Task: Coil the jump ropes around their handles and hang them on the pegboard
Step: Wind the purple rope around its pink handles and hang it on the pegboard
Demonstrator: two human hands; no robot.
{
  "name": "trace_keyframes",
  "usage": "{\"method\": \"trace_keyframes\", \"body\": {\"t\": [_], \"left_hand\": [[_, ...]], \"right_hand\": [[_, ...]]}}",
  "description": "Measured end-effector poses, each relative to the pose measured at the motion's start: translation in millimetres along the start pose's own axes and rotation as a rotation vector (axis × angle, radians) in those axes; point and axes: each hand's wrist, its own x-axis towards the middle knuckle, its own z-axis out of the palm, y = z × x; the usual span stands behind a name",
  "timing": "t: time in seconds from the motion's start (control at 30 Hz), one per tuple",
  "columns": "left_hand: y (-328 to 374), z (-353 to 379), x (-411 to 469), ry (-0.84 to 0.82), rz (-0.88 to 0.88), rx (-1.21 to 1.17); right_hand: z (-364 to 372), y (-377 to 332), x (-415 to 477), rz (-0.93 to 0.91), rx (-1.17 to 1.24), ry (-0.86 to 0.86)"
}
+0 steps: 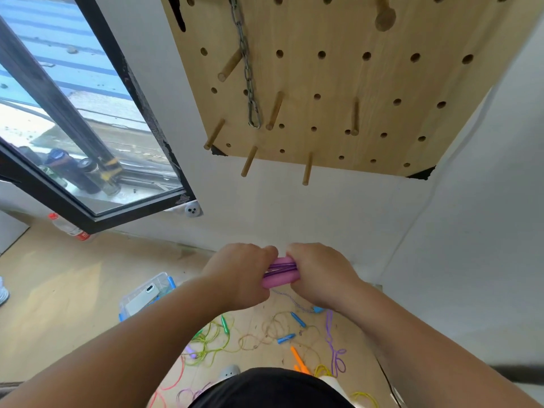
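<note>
My left hand (240,273) and my right hand (319,275) both grip the pink jump rope handles (279,273), held together side by side below the pegboard. Purple cord is wound across the handles between my hands. A loose purple tail (334,343) hangs down toward the floor. The wooden pegboard (382,83) hangs on the wall above, with several wooden pegs (307,168) sticking out. Loose ropes lie tangled on the floor: a green one (212,337), a tan one with blue handles (287,337), and orange handles (298,360).
A metal chain (248,75) hangs from the pegboard's upper left. A clear plastic box with blue clips (147,293) sits on the wooden floor at left. A window (73,113) fills the left wall, with a plastic bottle (69,228) beneath it. The white wall corner is at right.
</note>
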Motion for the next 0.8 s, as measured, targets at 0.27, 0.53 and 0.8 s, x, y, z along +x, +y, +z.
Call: {"method": "trace_keyframes", "body": {"t": [0.27, 0.53, 0.8], "left_hand": [[7, 3, 5, -0.092, -0.083, -0.272], [9, 13, 9, -0.182, -0.08, -0.206], [-11, 9, 10, -0.208, -0.18, -0.38]], "right_hand": [[-4, 11, -11, -0.071, -0.03, 0.099], [10, 18, -15, -0.014, -0.049, 0.066], [6, 27, -25, -0.006, -0.162, 0.06]]}}
